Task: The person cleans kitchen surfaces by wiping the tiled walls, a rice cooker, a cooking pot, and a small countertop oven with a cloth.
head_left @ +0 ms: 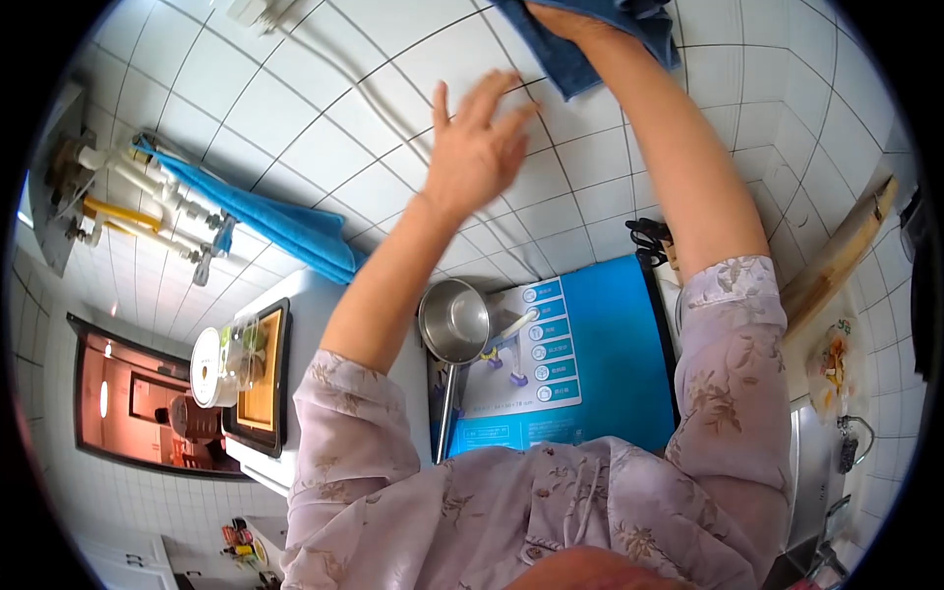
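Note:
At the top of the view, a dark blue cloth (pixel 637 31) lies against the white tiled wall (pixel 393 39). My right hand (pixel 562 22) is at the cloth and holds it; the fabric hides most of the fingers. My left hand (pixel 479 147) is open with its fingers spread, in front of the tiles to the left of the cloth. It holds nothing, and its fingertips are slightly blurred. Below the hands, a small steel saucepan (pixel 455 321) with a long handle stands by a blue printed box or board (pixel 615 344).
A bright blue towel (pixel 261 216) hangs by pipes and valves (pixel 187 211) at left. Clear containers (pixel 241 359) sit on a black-rimmed tray (pixel 282 379). Black-handled scissors (pixel 649 236) and a wooden board (pixel 836 261) are at right. A white cable (pixel 369 96) runs down the wall.

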Motion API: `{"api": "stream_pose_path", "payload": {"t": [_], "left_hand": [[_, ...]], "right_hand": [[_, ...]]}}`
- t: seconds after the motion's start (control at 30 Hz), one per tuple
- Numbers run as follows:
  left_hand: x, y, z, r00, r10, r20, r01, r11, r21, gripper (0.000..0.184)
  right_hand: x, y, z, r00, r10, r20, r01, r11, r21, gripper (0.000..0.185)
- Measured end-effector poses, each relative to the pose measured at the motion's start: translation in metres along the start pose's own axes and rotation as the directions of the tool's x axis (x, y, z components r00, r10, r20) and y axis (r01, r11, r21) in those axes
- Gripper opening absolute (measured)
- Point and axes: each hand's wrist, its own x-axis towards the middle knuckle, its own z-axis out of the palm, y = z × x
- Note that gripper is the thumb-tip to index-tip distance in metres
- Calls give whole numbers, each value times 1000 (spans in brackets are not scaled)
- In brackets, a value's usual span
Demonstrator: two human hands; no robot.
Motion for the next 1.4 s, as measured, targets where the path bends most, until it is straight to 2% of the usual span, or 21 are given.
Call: {"api": "stream_pose_path", "payload": {"t": [0.03, 0.07, 0.13, 0.27, 0.37, 0.53, 0.6, 0.67, 0.77, 0.87, 0.93, 1.0, 1.1, 1.2, 1.23, 1.37, 1.4], "left_hand": [[-11, 13, -7, 999, 39, 24, -39, 999, -7, 43], [-21, 24, -15, 996, 79, 49, -79, 997, -13, 42], [-43, 46, -34, 992, 68, 107, -60, 995, -78, 40], [-85, 73, -75, 984, -2, 177, 40, 977, -209, 32], [-110, 83, -91, 983, -52, 176, 93, 969, -229, 29], [-128, 94, -112, 962, -101, 253, 171, 947, -272, 27], [-132, 97, -110, 968, -102, 231, 165, 948, -273, 26], [-135, 99, -107, 966, -121, 228, 190, 931, -311, 24], [-138, 103, -104, 960, -142, 240, 219, 917, -332, 22], [-140, 109, -103, 957, -154, 247, 238, 903, -358, 21], [-143, 115, -102, 956, -159, 248, 246, 894, -375, 21], [-149, 120, -101, 952, -155, 265, 254, 884, -394, 19], [-158, 132, -101, 944, -148, 296, 273, 853, -445, 19], [-164, 141, -109, 937, -144, 317, 284, 844, -456, 18], [-166, 143, -112, 933, -150, 327, 292, 846, -445, 18], [-183, 151, -119, 912, -167, 375, 338, 823, -456, 17], [-188, 153, -120, 910, -159, 382, 339, 817, -467, 17]], "right_hand": [[0, -4, 3, 989, 137, 53, -141, 987, 81, 35], [-1, -3, 3, 989, 138, 55, -143, 985, 93, 35], [-1, -4, 0, 984, 168, 67, -173, 981, 89, 34], [-2, -19, 2, 975, 203, 93, -214, 968, 133, 34], [-2, -34, 8, 967, 214, 141, -239, 950, 201, 33], [-4, -84, 26, 929, 241, 279, -350, 816, 460, 33], [-5, -103, 31, 904, 247, 349, -416, 695, 586, 33], [-5, -118, 32, 857, 275, 437, -515, 502, 695, 33], [-13, -133, 33, 741, 284, 609, -651, 81, 755, 33], [-32, -141, 28, 615, 226, 755, -682, -328, 654, 33], [-52, -143, 23, 537, 167, 827, -681, -493, 541, 33], [-81, -141, 22, 467, 97, 879, -679, -598, 427, 33], [-138, -133, 14, 388, 55, 920, -691, -643, 330, 33], [-196, -121, 2, 207, -171, 963, -823, -562, 77, 40], [-213, -118, -2, 192, -158, 969, -823, -564, 71, 40], [-273, -106, -16, 298, -6, 954, -906, -318, 281, 44], [-277, -115, -19, 292, 16, 956, -893, -352, 278, 45]]}}
